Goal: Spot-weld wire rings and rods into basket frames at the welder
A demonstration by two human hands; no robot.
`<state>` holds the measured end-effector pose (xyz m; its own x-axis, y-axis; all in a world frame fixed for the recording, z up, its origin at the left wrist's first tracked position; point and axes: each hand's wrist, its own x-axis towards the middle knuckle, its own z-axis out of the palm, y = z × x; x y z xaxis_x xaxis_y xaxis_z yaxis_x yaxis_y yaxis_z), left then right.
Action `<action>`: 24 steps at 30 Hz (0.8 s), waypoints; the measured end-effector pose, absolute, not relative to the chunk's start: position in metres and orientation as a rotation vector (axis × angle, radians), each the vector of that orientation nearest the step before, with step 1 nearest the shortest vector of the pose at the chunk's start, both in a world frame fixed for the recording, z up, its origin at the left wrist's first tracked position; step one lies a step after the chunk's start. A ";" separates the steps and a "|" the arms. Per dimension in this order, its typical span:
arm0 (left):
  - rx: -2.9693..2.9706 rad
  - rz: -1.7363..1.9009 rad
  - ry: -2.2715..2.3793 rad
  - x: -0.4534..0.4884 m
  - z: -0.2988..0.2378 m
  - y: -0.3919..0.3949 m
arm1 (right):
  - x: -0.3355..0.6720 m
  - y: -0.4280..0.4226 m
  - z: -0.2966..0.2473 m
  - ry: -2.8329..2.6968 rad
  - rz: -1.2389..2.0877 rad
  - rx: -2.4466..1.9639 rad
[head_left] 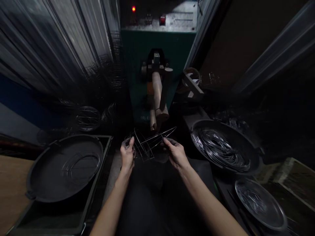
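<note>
My left hand [127, 152] is closed on the left side of a wire frame [141, 146] made of thin bent metal rods. With thumb and fingers pinched together, my right hand [175, 151] grips the frame's right part, where longer wires [157, 137] slant up to the right. The frame hangs between both hands, just below and in front of the round metal arms [158, 95] of a green machine [137, 42]. Dim light hides how the wires join.
At left, a wide dark pan [49, 173] holds a few wire rings [81, 165]. On the right, another pan [257, 164] contains many wire loops [219, 149]; below it, a shallow metal dish [273, 209] holds small wire pieces [253, 200]. A red lamp [133, 9] glows on the machine.
</note>
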<state>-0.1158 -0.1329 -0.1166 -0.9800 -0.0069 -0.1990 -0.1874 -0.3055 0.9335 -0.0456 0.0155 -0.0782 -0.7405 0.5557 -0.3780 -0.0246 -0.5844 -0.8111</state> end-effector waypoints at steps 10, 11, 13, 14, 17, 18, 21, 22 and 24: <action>-0.243 2.422 1.778 -0.121 -0.114 -0.129 | -0.050 0.012 -0.070 -1.150 2.404 -0.981; -0.240 2.424 1.779 -0.121 -0.114 -0.129 | -0.051 0.012 -0.069 -1.150 2.406 -0.989; -0.237 2.424 1.788 -0.122 -0.112 -0.130 | -0.052 0.011 -0.068 -1.143 2.408 -1.004; -0.237 2.425 1.788 -0.122 -0.111 -0.130 | -0.052 0.011 -0.067 -1.139 2.408 -1.008; -0.248 2.421 1.777 -0.122 -0.109 -0.132 | -0.053 0.009 -0.067 -1.119 2.414 -1.007; -0.256 2.418 1.778 -0.122 -0.108 -0.132 | -0.053 0.009 -0.066 -1.111 2.414 -1.004; -0.264 2.401 1.793 -0.123 -0.107 -0.134 | -0.054 0.007 -0.066 -1.077 2.412 -1.015; -0.257 2.398 1.797 -0.123 -0.106 -0.134 | -0.054 0.007 -0.065 -1.063 2.416 -1.022; -0.250 2.395 1.799 -0.123 -0.105 -0.136 | -0.055 0.006 -0.064 -1.040 2.426 -1.032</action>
